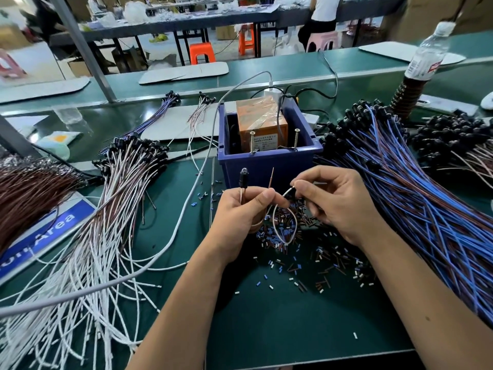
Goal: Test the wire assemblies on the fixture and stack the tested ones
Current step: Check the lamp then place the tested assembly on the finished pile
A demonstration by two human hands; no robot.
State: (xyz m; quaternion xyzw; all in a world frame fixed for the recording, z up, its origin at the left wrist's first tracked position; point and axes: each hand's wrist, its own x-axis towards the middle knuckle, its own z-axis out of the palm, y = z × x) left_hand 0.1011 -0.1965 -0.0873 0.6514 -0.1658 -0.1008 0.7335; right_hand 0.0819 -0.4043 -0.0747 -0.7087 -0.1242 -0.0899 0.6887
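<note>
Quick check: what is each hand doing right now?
Left hand: closed, pinching the wire assembly just below its black LED holder.
Right hand: closed, pinching the white wire end of the same assembly.

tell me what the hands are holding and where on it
One wire assembly. The left hand pinches it just below its black LED cap; the right hand pinches the white wire near its other end.

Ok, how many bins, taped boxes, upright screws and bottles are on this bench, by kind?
Blue bin: 1
Orange taped box: 1
Upright screws: 2
Water bottle: 1
Total: 5
</note>
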